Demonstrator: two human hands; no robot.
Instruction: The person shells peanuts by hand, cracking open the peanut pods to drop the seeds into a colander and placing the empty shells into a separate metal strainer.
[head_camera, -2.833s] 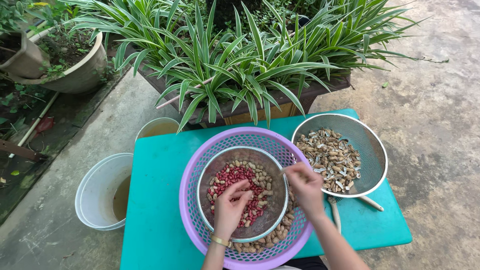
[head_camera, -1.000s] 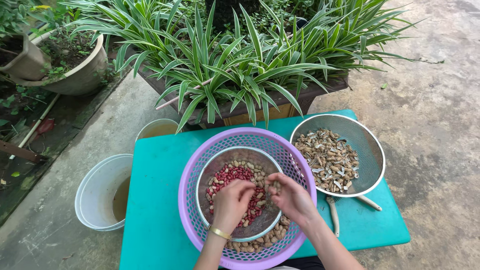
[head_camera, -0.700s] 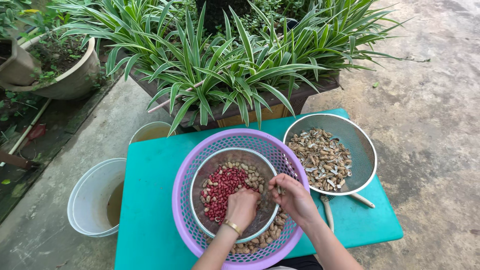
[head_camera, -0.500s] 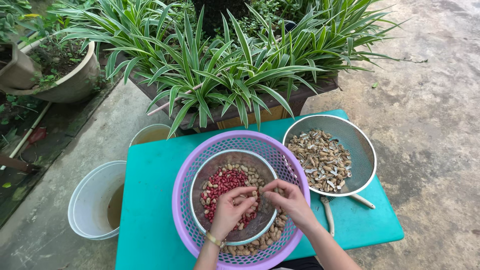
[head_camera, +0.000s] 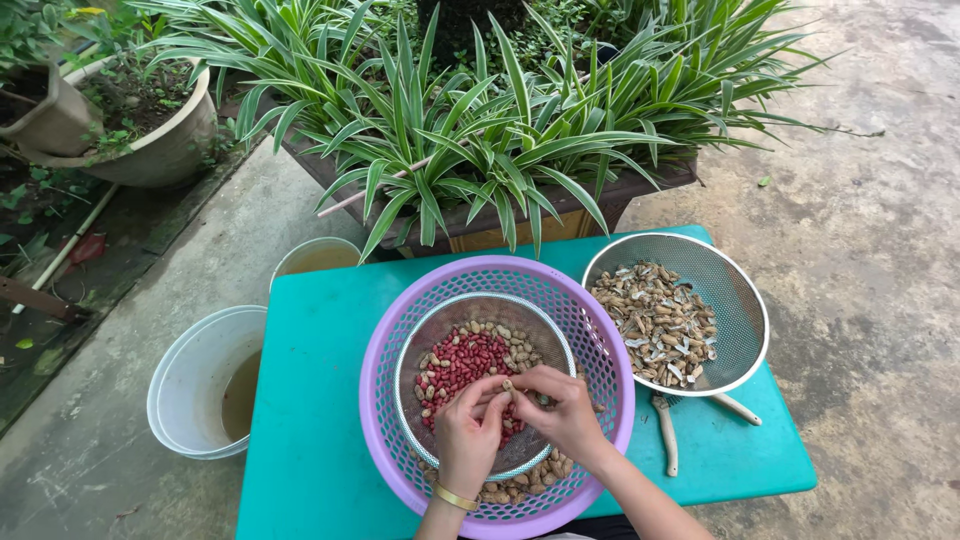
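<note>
Head view, the only one: left hand (head_camera: 468, 432) and right hand (head_camera: 562, 408) meet over the metal bowl (head_camera: 436, 330); fingertips of both pinch one small tan peanut pod (head_camera: 508, 385) between them, tight grip, thumbs and forefingers closed on it; the pod sits at the pinch point, just above the bowl's contents; a gold bangle (head_camera: 455, 497) rings the left wrist.

Directly under and ahead of the grip: red shelled peanuts (head_camera: 462, 362), loose, with a few tan pods mixed along the far edge; the bowl nests inside a purple plastic basket (head_camera: 590, 330); more unshelled peanuts (head_camera: 520, 488) lie in the basket on the near side of the grip, below the wrists.

Right of the grip, well apart: steel mesh colander (head_camera: 735, 300) holding empty shells (head_camera: 655, 325); everything rests on a teal table (head_camera: 310, 400); left of it a white bucket (head_camera: 200, 375).

Handling judgement: pod is very light, dry, brittle shell, rough enough not to slip; best held across its long seam with thumb pads on the end so it cracks under modest pressure; kernels inside are small, smooth and roll easily, so keep it low over the bowl; whether the shell is already split I can't tell, fingers hide most of it.
</note>
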